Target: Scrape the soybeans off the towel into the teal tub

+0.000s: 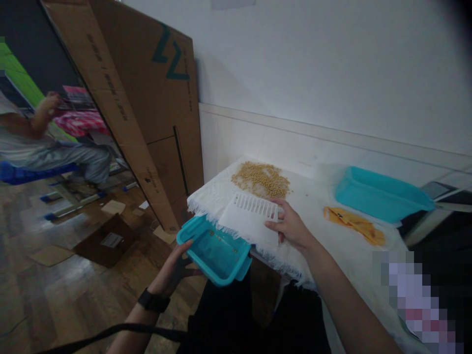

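Note:
My left hand [180,265] grips the left rim of a small turquoise plastic tub [221,273], held just below the table's front edge. A few beans lie inside the tub. In my right hand [289,226] is a white slotted plastic plate [250,216], pinched at its right edge and tilted above the cloth near the tub. Behind the plate, a spread of yellow beans [261,179], which look like soybeans, lies on the white fringed cloth [313,196]. Part of the tub's far rim is hidden by the cloth's fringe and the plate.
A larger turquoise bin [379,194] stands at the table's back right, with a yellow-orange cloth [354,225] in front. A tall cardboard box [155,108] rises on the left. Cardboard pieces [105,241] lie on the floor. Another person [47,137] sits at far left.

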